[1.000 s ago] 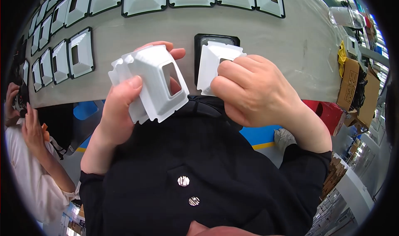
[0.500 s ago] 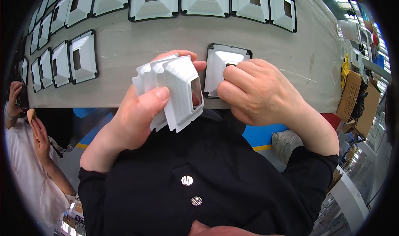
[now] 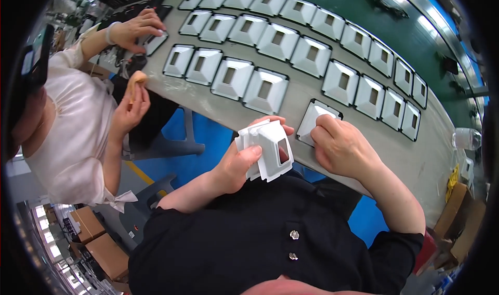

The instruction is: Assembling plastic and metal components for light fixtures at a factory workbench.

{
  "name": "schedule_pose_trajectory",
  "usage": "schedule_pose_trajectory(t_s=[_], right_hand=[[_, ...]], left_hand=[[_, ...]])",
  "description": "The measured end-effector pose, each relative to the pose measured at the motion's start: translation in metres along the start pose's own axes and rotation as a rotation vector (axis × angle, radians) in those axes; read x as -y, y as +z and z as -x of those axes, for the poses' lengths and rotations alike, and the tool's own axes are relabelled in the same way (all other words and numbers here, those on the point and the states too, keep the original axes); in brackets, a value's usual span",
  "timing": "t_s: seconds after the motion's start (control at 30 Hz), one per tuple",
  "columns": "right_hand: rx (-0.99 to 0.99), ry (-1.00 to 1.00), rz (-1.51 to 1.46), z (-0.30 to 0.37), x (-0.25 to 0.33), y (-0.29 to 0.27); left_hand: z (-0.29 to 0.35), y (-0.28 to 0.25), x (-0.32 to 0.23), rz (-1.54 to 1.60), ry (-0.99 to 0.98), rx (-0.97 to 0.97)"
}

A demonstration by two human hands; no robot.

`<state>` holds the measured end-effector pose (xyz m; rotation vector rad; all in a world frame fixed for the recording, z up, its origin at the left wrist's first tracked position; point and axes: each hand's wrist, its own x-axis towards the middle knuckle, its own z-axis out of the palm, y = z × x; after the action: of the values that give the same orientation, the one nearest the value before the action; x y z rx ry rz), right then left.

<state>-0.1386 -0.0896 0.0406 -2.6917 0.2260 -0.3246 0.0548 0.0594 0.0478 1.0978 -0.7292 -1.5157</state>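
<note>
1. A stack of white covers (image 3: 267, 146) was gripped by the left hand (image 3: 234, 168), with the thumb pressed on top, and was held up at the near edge of the tabletop (image 3: 305, 91).
2. A black-framed cover (image 3: 311, 121) was positioned flat beside the near edge, to the right of the stack.
3. The right hand (image 3: 345, 144) was placed over that cover's right side, fingers curled; whether anything was pinched could not be told.
4. Further framed covers (image 3: 312, 51) were arranged in rows toward the far edge.
5. At the left end, a panel (image 3: 156, 42) was touched by a co-worker's hand (image 3: 136, 31).
</note>
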Motion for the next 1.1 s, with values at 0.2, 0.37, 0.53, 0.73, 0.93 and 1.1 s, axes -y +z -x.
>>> schedule_pose_trajectory(t_s=[0.2, 0.37, 0.53, 0.73, 0.93, 1.1], right_hand=[[-0.017, 0.012, 0.035, -0.035, -0.002, 0.012], [-0.560, 0.218, 0.126, -0.015, -0.005, -0.015], [-0.886, 1.024, 0.426, 0.121, -0.086, -0.045], [-0.832, 1.243, 0.015, 0.140, -0.088, -0.045], [-0.759, 1.252, -0.049, 0.131, -0.074, -0.047], [-0.755, 0.792, -0.047, 0.101, -0.009, -0.055]], left_hand=[[0.019, -0.030, 0.006, 0.090, 0.049, -0.090], [0.025, -0.048, 0.005, 0.046, 0.141, -0.230], [0.011, -0.046, 0.007, 0.059, 0.116, -0.177], [0.002, -0.021, -0.002, 0.032, 0.072, -0.075], [0.007, 0.002, -0.003, 0.084, 0.054, -0.062], [0.010, 0.014, -0.008, 0.427, -0.139, 0.219]])
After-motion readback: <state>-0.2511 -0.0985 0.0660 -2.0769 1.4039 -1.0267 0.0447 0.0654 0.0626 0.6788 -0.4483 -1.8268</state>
